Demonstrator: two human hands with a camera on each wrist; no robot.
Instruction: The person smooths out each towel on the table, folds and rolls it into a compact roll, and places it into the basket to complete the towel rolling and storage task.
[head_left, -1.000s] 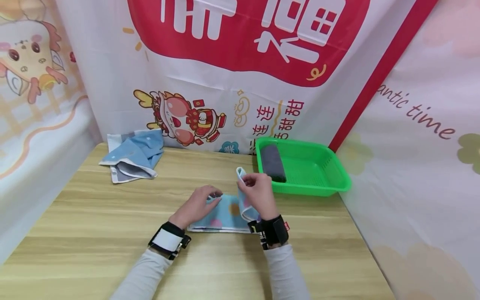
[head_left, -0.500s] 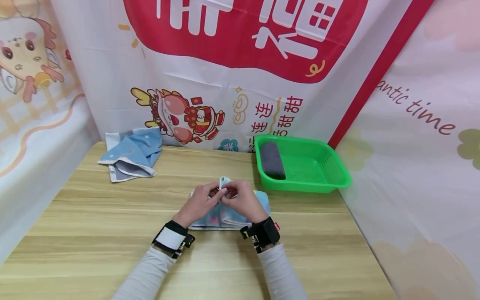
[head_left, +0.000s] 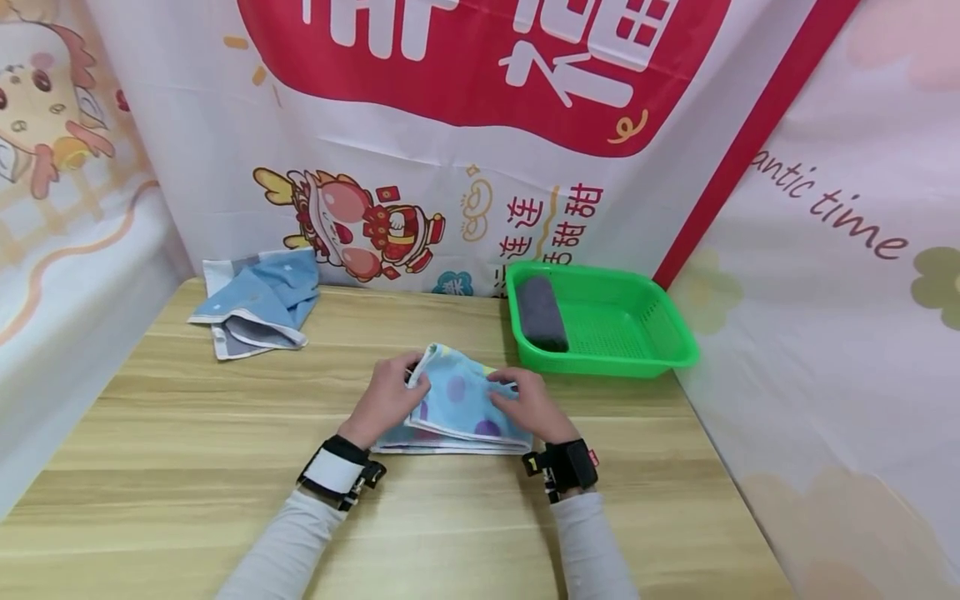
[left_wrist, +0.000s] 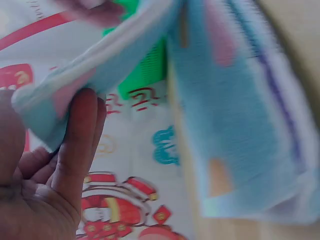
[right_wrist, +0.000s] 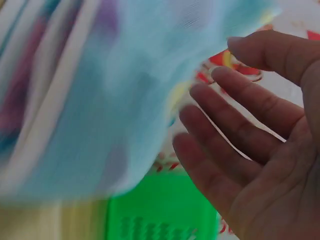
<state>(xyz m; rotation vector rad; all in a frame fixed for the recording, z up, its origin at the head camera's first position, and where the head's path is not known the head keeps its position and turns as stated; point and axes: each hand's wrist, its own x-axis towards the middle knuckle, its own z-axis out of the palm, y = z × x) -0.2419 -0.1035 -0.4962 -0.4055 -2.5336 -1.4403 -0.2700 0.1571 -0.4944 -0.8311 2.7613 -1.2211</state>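
One spotted cloth [head_left: 456, 393] | left hand [head_left: 385, 402] pinches it | right hand [head_left: 537, 408] released, fingers extended | wall print [head_left: 832, 206]: "antic time"

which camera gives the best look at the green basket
The head view: the green basket shows with its whole rim there, and a grey cloth lies inside. The left wrist view shows only green patches behind the raised spotted cloth; the right wrist view catches one perforated part, cut off at the bottom.
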